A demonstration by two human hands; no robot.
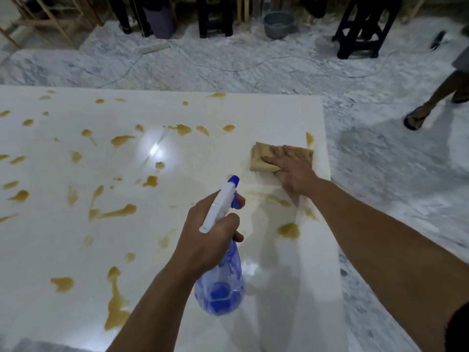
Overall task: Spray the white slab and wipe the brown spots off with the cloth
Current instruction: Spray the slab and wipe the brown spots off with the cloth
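Fingers [275,151] flat on cloth [264,161]; spray bottle [220,280] label-free, gripped.

On the slab [177,250], spots [121,212] lie scattered mostly to the left, the cloth [264,158] lies near the far right edge under the right hand [294,171], the left hand [205,240] holds the bottle [220,288] nearer, and a bucket [278,24] stands on the floor [253,64] beyond.
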